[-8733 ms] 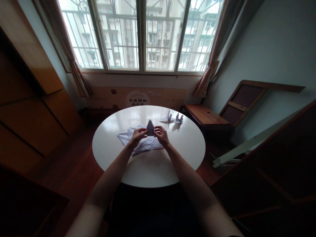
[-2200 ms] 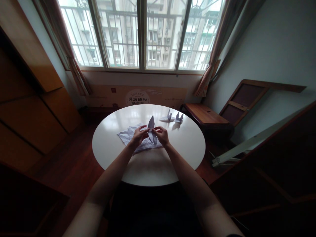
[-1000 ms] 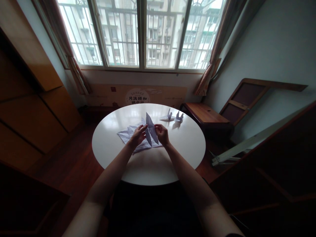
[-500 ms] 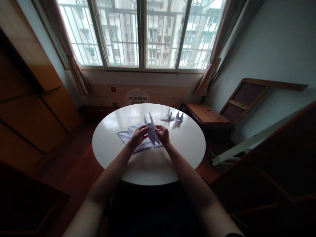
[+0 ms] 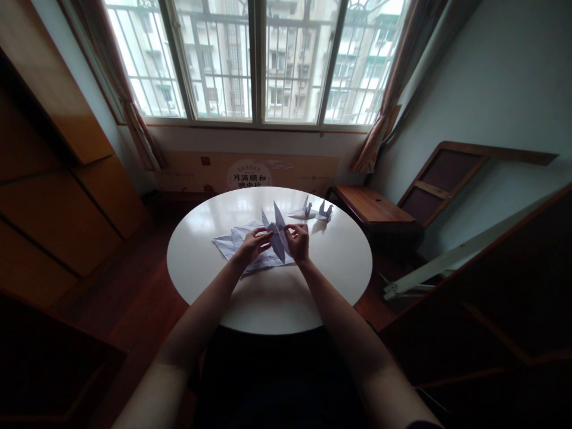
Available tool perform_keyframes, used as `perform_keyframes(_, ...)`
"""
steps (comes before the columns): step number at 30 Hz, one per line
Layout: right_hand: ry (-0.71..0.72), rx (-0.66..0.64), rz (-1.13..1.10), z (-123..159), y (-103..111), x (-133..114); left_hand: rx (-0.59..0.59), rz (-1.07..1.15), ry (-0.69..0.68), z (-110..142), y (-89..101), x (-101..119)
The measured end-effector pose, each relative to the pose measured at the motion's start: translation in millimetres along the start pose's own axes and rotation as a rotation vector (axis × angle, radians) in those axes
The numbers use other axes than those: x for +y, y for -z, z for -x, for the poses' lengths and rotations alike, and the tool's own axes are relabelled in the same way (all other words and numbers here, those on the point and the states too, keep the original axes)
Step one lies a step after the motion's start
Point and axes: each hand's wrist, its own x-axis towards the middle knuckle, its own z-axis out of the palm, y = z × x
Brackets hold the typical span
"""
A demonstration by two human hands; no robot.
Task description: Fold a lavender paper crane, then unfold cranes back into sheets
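A pale lavender paper crane (image 5: 277,239) is held between my two hands above the round white table (image 5: 196,280). My left hand (image 5: 254,243) pinches it from the left side. On the other side, the fingers of my right hand (image 5: 298,241) are closed on its right edge. Its long pointed flaps stick up and down between the hands. Beneath it lie creased sheets of paper (image 5: 227,240), partly hidden by my hands. Two finished-looking paper cranes, one left (image 5: 307,208) and one right (image 5: 324,211), stand at the table's back right.
A low wooden bench (image 5: 373,204) stands past the table's right side, with a wooden frame (image 5: 440,179) leaning on the wall. A printed banner (image 5: 286,173) runs under the barred window (image 5: 223,65). Orange cabinets (image 5: 96,202) line the left.
My right hand has shifted slightly to the right. The crane's flaps have turned and spread a little wider, with the tall flap leaning more to the right. My left hand has barely moved.
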Motion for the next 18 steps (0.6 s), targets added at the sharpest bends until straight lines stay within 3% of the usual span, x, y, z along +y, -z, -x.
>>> perform_keyframes(18, -0.025, 0.225, -0.109, -5, 10, -14, 0.102, -0.023, -0.062, -6, 3.5, -2)
